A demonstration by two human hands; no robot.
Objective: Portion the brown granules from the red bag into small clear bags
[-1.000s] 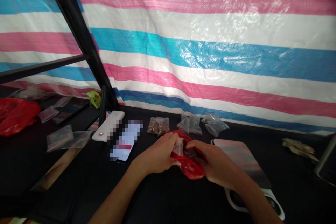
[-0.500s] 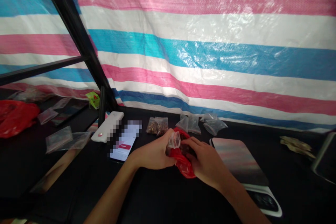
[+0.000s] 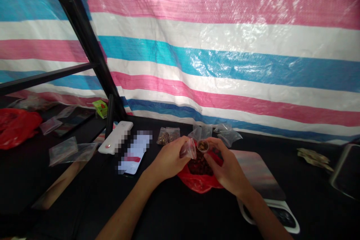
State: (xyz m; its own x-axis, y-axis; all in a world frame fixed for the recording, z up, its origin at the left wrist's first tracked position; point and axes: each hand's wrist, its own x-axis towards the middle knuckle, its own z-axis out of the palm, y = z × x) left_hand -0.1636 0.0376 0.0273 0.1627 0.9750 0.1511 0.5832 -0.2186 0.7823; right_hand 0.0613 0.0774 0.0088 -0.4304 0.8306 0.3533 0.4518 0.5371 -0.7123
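Between my hands lies an open red plastic bag (image 3: 194,183) with dark brown dried bits (image 3: 198,167) inside. My left hand (image 3: 170,159) is closed on a small clear zip bag (image 3: 189,149), its mouth turned toward the right. In my right hand (image 3: 226,165) is a small round clear cup (image 3: 203,145), pinched between thumb and fingers, with brownish bits in it. The cup is above the red bag, close to the zip bag's mouth. Behind my left hand stand small filled zip bags (image 3: 168,137) with brown contents.
Flat clear zip bags (image 3: 228,135) lie at the back near the striped sheet (image 3: 225,63). A kitchen scale (image 3: 260,172) is on the right, a phone (image 3: 136,153) and a white power bank (image 3: 116,137) on the left. A black metal frame (image 3: 90,48) rises at left.
My right hand has come up out of the red bag with the small cup holding brown bits. The red bag now lies wider open. My left hand still holds the zip bag.
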